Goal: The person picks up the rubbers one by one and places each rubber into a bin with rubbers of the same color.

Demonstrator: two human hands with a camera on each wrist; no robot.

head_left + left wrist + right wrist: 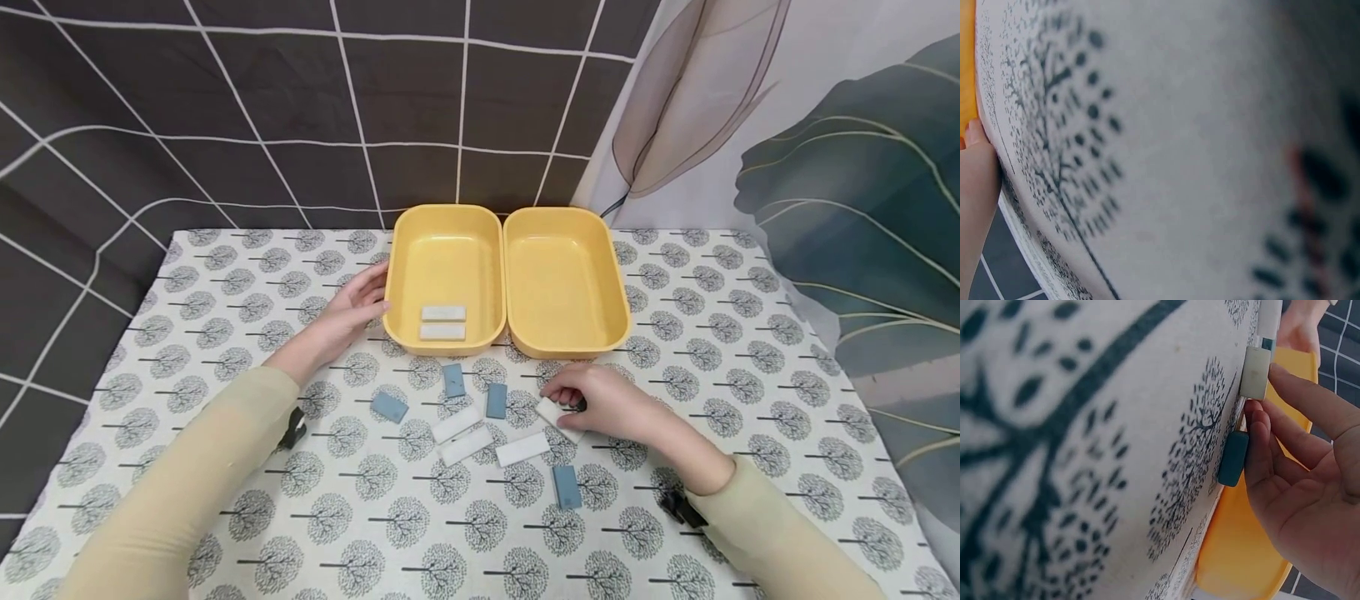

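At the near side of the right bin, my right hand (603, 404) pinches a white block (553, 412) between thumb and fingers, just over the cloth. The right wrist view shows a white block (1255, 373) at the thumb tip and a blue block (1233, 459) beside the fingers. My left hand (347, 315) rests against the outer left wall of the left yellow bin (397, 275). Two white blocks (442, 332) lie inside that bin. Between the hands are several loose white blocks (522, 449) and several blue blocks (496, 401).
A second yellow bin (566, 283) stands directly right of the first, touching it. A tree-print cloth (337, 533) covers the table. Behind hang a dark gridded curtain (285, 92) and a leaf-patterned one (855, 200).
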